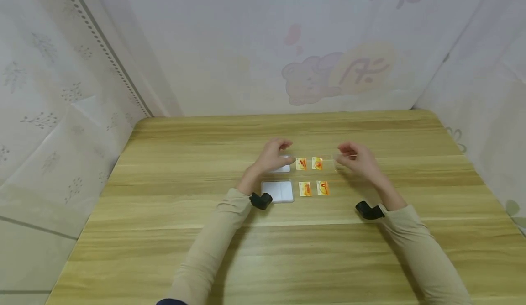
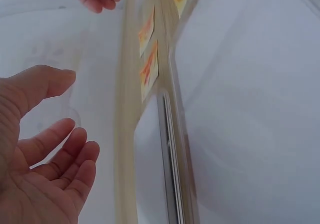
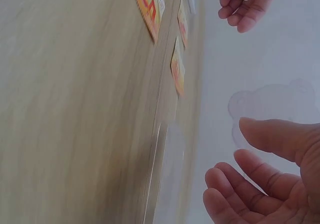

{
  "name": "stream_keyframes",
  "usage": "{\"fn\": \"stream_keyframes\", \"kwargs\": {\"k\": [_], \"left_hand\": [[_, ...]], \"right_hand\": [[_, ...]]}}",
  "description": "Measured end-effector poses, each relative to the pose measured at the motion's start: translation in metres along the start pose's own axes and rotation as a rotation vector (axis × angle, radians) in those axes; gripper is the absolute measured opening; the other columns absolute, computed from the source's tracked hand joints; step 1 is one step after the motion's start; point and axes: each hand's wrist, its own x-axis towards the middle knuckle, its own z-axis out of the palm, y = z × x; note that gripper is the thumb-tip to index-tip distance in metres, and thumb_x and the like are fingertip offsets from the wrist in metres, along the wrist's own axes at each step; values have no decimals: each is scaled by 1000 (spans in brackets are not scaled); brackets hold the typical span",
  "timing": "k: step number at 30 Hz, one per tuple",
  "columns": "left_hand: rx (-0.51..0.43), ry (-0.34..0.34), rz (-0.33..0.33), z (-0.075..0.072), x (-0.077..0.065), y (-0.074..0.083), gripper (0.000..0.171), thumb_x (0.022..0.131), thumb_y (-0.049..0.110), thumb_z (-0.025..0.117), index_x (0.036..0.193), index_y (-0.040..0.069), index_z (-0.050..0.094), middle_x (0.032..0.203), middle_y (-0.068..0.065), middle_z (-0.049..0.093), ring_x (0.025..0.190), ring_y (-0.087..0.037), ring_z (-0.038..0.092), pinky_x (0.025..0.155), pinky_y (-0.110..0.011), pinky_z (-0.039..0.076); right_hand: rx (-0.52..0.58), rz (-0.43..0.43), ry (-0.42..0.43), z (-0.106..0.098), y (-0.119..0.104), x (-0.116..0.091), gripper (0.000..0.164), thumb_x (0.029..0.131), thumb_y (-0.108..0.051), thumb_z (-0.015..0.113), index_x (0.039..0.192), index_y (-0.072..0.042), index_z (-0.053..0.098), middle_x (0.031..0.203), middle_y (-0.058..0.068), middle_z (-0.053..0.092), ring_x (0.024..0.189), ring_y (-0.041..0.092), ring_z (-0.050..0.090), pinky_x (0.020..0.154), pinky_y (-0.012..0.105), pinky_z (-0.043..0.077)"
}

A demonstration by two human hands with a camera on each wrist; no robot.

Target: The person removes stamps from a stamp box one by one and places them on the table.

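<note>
My left hand [image 1: 273, 155] hovers over the far white-faced, clear-edged case [image 1: 281, 169], thumb and fingers spread apart with nothing between them. Its twin, the near case [image 1: 277, 191], lies flat closer to me. To the right are several orange-and-yellow stamps in two rows: two far stamps [image 1: 301, 164] between the hands and two near stamps [image 1: 323, 187] below them. My right hand [image 1: 360, 162] is at the right end of the far row, fingers loosely bent and holding nothing. Below it in the right wrist view lies a clear plastic piece [image 3: 169, 179], partly hidden by the hand in the head view.
All of these lie on a wood-grain table [image 1: 185, 181]. A pale printed curtain [image 1: 230, 44] hangs along the table's back edge, with more sheeting at both sides. Black wrist cameras [image 1: 261, 201] stick out below each hand, the left one close to the near case.
</note>
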Motion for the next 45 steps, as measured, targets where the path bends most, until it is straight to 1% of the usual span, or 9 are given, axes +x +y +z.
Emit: {"fn": "stream_keyframes", "kwargs": {"k": [4,9,13,16,22,26,33,38,45], "left_hand": [[-14,-15,19,8,5,6,50,81,8,71,123,-10,51,120,-24,53,111,-33,49,96,-38,41],[-31,-37,22,18,10,14,51,81,8,72,124,-9,51,122,-22,52,111,-33,48,96,-38,40],[-39,-60,15,26,13,19,52,82,9,71,127,-8,50,125,-20,50,113,-31,47,96,-37,40],[-37,-75,11,32,16,23,54,83,11,71,129,-6,49,127,-18,49,114,-29,46,95,-33,41],[-40,-84,17,44,24,29,57,81,11,72,131,-4,48,128,-17,48,116,-28,46,94,-31,41],[-14,-97,22,52,30,32,59,80,13,73,131,-3,48,129,-16,48,117,-28,46,94,-30,41],[13,-152,9,65,39,40,61,80,13,74,132,-3,46,131,-16,46,117,-28,47,95,-28,41],[70,-163,-1,75,47,43,63,78,14,75,133,-2,47,132,-14,47,116,-24,48,95,-23,39],[136,-170,-37,88,56,46,67,77,17,76,135,0,46,135,-13,47,122,-22,45,101,-23,34]], "right_hand": [[3,22,7,-6,6,-4,38,86,-2,63,118,14,51,115,32,54,103,42,53,91,51,43],[1,27,12,-13,12,-8,44,86,-3,64,122,15,48,119,34,51,108,45,50,94,53,40],[-8,30,-1,-18,14,-11,48,86,-4,65,126,15,46,124,34,48,114,46,46,97,55,37],[-20,26,-8,-21,16,-14,50,85,-3,66,127,15,44,127,34,46,116,47,43,98,57,35],[-50,23,-25,-25,25,-15,55,83,0,67,129,16,42,129,34,43,118,49,40,98,58,33],[-66,32,-45,-29,30,-17,58,82,0,68,130,16,40,129,36,41,118,51,38,99,59,32],[-89,51,-67,-32,34,-19,63,81,-2,70,132,15,38,128,36,41,118,51,38,98,60,33],[-97,58,-76,-33,37,-18,64,80,-1,71,131,16,38,129,36,41,119,51,38,97,59,34],[-80,94,-95,-34,41,-16,65,80,0,71,133,16,37,133,35,39,122,50,37,98,57,34]]}}
